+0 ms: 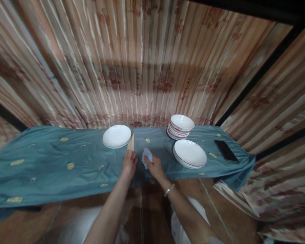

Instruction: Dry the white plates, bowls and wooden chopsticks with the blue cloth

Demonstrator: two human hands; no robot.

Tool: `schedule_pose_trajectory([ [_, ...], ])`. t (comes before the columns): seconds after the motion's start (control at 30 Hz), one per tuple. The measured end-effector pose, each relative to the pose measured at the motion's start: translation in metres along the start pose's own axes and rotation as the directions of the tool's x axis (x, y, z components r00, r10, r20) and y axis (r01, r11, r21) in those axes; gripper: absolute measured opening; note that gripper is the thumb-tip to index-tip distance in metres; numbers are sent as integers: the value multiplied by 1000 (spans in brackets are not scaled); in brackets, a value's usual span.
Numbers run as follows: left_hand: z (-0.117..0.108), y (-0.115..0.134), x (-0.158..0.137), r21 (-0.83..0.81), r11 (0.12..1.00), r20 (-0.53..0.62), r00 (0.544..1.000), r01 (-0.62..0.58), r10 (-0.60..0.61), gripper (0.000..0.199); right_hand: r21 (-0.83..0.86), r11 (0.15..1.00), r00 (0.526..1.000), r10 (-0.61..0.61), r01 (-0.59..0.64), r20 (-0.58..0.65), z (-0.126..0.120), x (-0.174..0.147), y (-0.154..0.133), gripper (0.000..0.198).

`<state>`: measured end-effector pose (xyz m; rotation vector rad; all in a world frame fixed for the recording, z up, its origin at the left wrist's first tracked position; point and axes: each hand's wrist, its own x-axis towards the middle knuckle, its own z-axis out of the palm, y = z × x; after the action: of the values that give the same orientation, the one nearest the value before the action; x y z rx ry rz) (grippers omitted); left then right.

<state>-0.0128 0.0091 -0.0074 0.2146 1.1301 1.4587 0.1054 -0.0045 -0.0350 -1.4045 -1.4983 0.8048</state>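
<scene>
My left hand (129, 165) is at the near end of a bundle of pale wooden chopsticks (131, 142), its fingers closed around that end. The chopsticks point away from me, right beside a small stack of white plates (117, 136). In my right hand (156, 167) is a crumpled light blue cloth (147, 158), pinched between thumb and fingers just above the table. A bracelet circles my right wrist.
A green-blue patterned cloth (86, 176) covers the long table. To the right stand stacked white bowls (182, 122) with red bands, more stacked white plates (190, 153) and a black phone (226, 150). Pleated curtains (147, 74) hang behind; dark frame bars slant at both sides.
</scene>
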Motion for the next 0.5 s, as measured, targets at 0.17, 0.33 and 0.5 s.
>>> schedule_pose_trajectory([
  [0.17,-21,31,11,-79,997,-47,999,23,-27,33,-54,993,994,107,-107,1,37,43,-8,21],
  [0.33,-33,43,15,-140,989,-37,998,42,-47,34,-200,972,992,123,-122,-9,60,95,-21,19],
  [0.5,-37,47,18,-175,983,-23,997,62,-67,34,-390,914,992,127,-111,14,80,127,-32,28],
])
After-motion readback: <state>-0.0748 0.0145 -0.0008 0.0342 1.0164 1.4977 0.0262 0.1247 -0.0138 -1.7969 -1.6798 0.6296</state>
